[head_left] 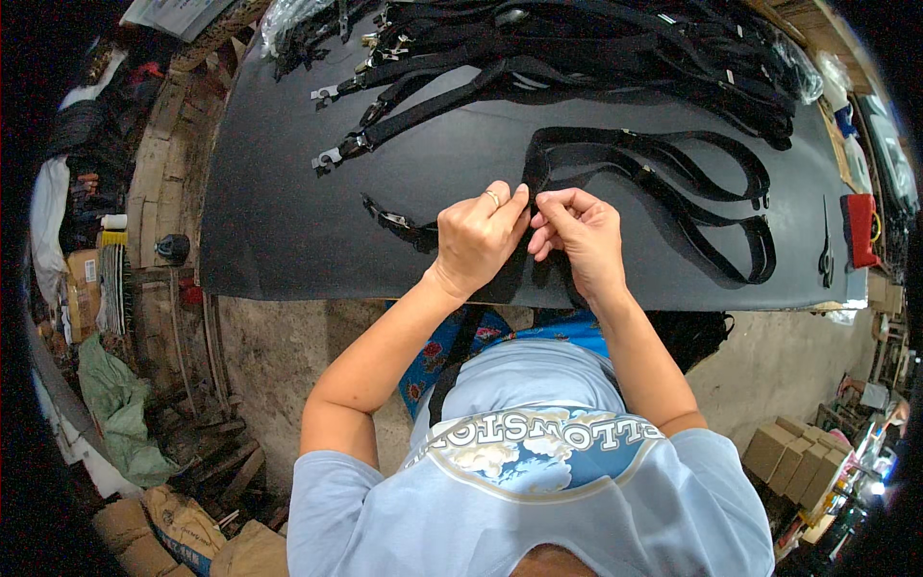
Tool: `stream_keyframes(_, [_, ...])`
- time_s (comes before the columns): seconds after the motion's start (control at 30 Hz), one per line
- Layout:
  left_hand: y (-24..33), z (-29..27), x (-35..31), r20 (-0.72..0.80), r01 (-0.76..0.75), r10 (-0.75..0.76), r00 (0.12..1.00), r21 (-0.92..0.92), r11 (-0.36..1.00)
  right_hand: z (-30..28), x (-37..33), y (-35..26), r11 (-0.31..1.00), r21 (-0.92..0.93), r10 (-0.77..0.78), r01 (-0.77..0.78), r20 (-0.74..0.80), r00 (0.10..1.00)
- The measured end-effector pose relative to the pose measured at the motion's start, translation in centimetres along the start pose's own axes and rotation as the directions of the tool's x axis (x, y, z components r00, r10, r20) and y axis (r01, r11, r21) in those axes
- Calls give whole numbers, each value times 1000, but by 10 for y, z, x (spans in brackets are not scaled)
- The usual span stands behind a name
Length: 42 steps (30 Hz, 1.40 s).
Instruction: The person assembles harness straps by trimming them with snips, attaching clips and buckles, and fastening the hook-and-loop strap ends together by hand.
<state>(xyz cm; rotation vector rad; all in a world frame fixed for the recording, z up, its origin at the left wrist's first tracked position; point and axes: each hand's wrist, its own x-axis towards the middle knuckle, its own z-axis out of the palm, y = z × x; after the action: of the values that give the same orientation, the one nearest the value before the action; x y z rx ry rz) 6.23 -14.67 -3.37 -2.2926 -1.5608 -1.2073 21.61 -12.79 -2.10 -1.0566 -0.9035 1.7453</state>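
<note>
Near the front edge of the table, my two hands work close together on a pair of black suspenders (663, 197). My left hand (481, 236) is closed, with its fingers curled on the strap. Thumb and forefinger of my right hand (582, 236) pinch together at the same strap, the other fingers half curled; the exact spot they grip is partly hidden. To the right, the straps spread out in long loops on the dark tabletop. A clip end (399, 221) lies left of my left hand.
A pile of black suspenders (567, 48) with metal clips covers the far side of the table (279, 192). Scissors (826, 255) and a red item (860, 231) lie by the right edge. Cardboard boxes (793, 457) stand on the floor at right, a green sack (120, 413) at left.
</note>
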Motion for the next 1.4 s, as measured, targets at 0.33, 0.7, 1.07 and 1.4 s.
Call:
stream_keyframes(0.33, [-1,2,0,-31,34,-36,999,-36,999,2,-3,-4,1000,-7,-2,2,-10,1000])
stream_keyframes(0.7, [-6,-3,-1,-20,45,-45,999,0,999,-2,-1,-4,993,-114,35,-23,106,994])
stream_keyframes(1.07, [-3,-18,33,265,175,-138,954,-120,977,-34,31,-48,142,-794,-517,591,450,729])
stream_keyframes(1.4, [-7,13,23,184,392,-347,920,-447,804,0,-14,-31,34,-772,-595,634,494,634])
